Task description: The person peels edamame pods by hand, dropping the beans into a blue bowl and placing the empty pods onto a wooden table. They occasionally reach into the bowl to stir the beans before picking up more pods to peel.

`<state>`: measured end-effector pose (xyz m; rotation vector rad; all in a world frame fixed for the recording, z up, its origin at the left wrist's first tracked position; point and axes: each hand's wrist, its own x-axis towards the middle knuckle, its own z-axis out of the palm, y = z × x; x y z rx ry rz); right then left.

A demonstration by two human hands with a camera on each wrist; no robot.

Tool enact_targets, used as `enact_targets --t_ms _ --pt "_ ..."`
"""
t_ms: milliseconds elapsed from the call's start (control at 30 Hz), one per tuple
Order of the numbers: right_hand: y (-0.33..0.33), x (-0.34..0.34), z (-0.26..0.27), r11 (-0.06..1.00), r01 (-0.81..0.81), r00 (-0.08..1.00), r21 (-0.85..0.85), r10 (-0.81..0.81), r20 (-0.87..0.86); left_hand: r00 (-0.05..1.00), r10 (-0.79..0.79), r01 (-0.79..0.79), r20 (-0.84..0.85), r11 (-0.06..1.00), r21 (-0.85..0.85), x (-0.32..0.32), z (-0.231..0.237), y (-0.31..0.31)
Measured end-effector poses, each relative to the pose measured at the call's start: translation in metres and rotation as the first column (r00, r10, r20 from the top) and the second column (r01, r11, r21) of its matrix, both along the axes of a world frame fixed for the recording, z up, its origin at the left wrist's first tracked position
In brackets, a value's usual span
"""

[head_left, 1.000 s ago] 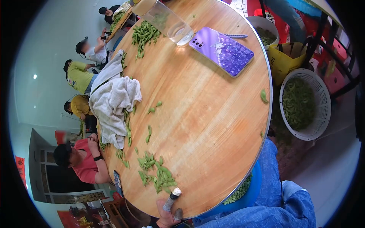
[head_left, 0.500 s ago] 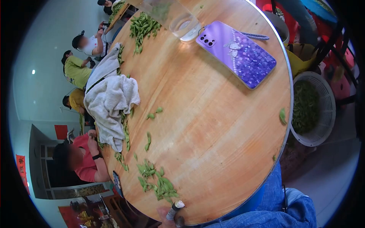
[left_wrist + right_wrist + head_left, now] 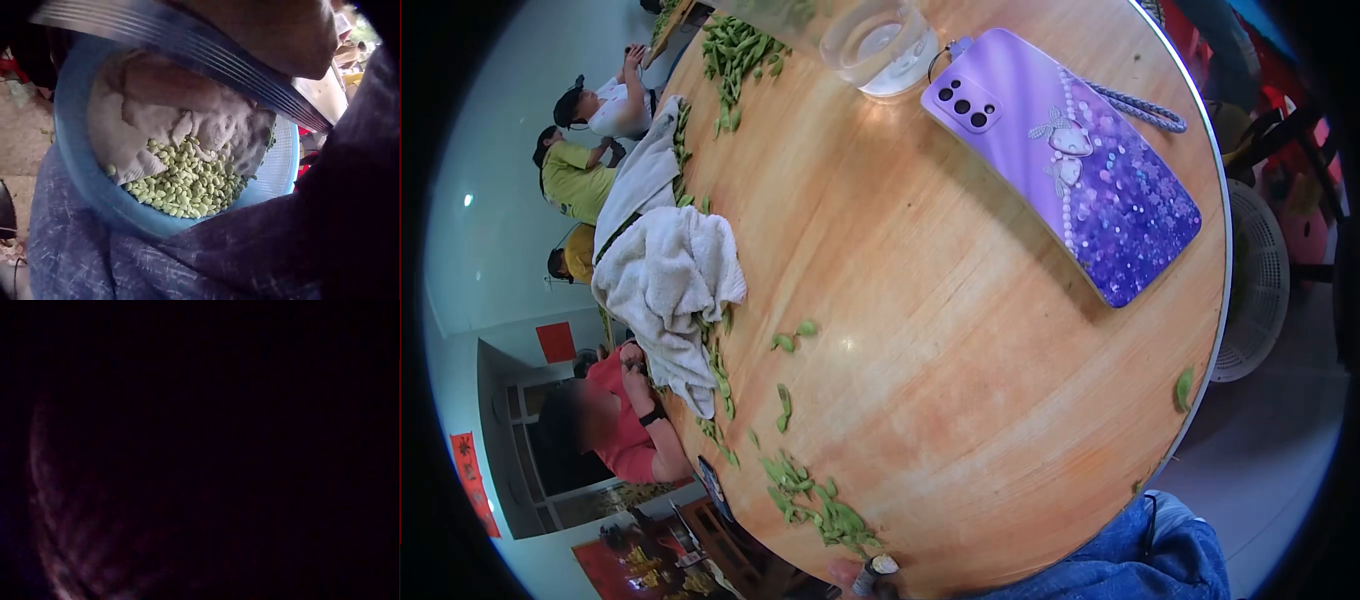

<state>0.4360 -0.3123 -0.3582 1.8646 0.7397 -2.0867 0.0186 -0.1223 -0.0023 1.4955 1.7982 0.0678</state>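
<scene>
Several pods [image 3: 725, 390] lie alongside a towel [image 3: 670, 260] at left; next, a loose pile of pods [image 3: 825, 510] sits near the table [image 3: 980, 430] edge, just beside what looks like the left hand [image 3: 850, 576]. It has slid toward the lower border, so I cannot tell its grip. Rightward, the phone [image 3: 1060, 165] looms larger. The blue basket [image 3: 69, 125] of shelled beans [image 3: 187, 184] has left the head view, leaving only the left wrist view to follow it. The right hand's grip is lost in darkness.

Comprises a pale wall [image 3: 495, 240] with bright light spot [image 3: 468, 200], red banner [image 3: 475, 485], dark framed opening [image 3: 550, 478]; includes brown wooden furniture [image 3: 718, 545] lower left, light floor [image 3: 1250, 435] right.
</scene>
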Motion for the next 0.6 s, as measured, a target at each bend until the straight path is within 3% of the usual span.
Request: enact_targets --t_ms 133,300,467,600 --pt "0.006 0.000 -0.001 1.000 0.013 1.000 0.001 -0.013 0.010 0.972 -0.202 0.215 -0.120 0.971 0.104 0.010 0.006 0.017" --pt "0.012 -0.001 -0.012 1.000 0.005 1.000 0.031 -0.006 0.030 0.878 -0.408 0.463 -0.249 0.856 0.230 0.010 0.018 0.031" --pt "0.009 0.001 -0.021 0.995 0.002 0.999 0.095 -0.007 0.052 0.808 -0.483 0.583 -0.337 0.735 0.345 0.004 0.017 0.016" --pt "0.009 0.010 -0.030 0.987 -0.006 0.998 0.159 -0.004 0.062 0.815 -0.459 0.579 -0.354 0.680 0.450 0.005 0.016 0.005"
